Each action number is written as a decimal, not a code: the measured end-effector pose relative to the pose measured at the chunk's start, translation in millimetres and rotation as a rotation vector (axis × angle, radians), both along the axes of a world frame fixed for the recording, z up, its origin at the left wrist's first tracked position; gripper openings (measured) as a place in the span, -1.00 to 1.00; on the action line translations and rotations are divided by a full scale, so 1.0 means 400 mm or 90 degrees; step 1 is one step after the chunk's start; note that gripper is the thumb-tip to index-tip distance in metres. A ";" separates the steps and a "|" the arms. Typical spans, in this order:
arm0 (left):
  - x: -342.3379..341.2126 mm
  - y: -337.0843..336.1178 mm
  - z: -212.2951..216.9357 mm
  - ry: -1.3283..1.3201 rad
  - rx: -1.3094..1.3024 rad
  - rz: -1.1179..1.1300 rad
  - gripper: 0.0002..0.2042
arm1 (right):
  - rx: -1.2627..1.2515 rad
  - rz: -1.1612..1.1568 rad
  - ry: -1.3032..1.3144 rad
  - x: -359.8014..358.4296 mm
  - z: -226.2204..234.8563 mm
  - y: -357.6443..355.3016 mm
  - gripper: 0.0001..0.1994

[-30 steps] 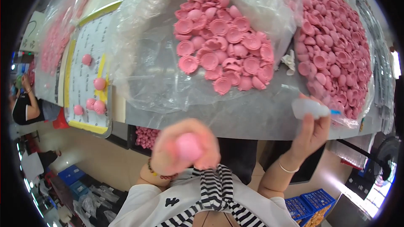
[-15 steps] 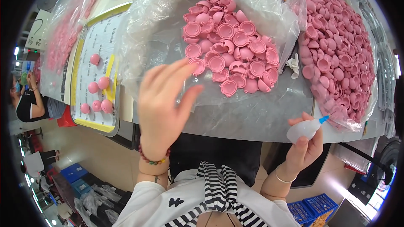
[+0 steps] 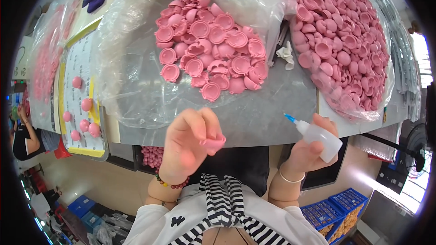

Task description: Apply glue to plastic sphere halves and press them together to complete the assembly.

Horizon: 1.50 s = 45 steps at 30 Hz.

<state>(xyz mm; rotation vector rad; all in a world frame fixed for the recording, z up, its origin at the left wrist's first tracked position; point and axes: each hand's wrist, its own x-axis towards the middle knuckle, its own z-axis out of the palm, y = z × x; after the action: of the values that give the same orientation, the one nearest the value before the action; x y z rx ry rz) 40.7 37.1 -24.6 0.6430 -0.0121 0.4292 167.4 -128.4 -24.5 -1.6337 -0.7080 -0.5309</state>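
Shell (image 3: 214,143): pink, cup-shaped, held just below frame centre; bottle (image 3: 328,141): translucent white, blue-tipped, held tilted in right half of frame, tip toward upper left, base toward lower right.

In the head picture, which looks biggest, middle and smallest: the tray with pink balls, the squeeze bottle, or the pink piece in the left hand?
1. Tray
2. Squeeze bottle
3. Pink piece in the left hand
The last two may look bigger, being nearer.

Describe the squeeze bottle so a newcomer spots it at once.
Start at the grey table and follow its near edge rightward. There the right hand holds a tilted, whitish, translucent squeeze bottle. Its pointed blue tip sets it apart from the pink shells heaped beyond.
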 end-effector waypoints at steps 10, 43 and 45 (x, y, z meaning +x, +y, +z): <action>0.006 -0.045 0.003 0.070 -0.015 -0.108 -0.75 | 0.250 0.107 0.220 -0.035 0.011 0.004 -0.34; -0.006 -0.061 0.006 0.067 0.109 -0.091 -0.58 | 0.097 0.229 0.189 -0.082 0.040 0.032 -0.39; -0.007 -0.060 0.006 0.068 0.111 -0.093 -0.58 | 0.161 0.264 0.128 -0.078 0.032 0.036 -0.44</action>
<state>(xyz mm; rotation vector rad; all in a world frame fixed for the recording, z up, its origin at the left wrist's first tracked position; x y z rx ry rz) 37.9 12.9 -22.3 0.8305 0.0056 0.2543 136.2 -113.9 -11.5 -1.2381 -0.7697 -0.1457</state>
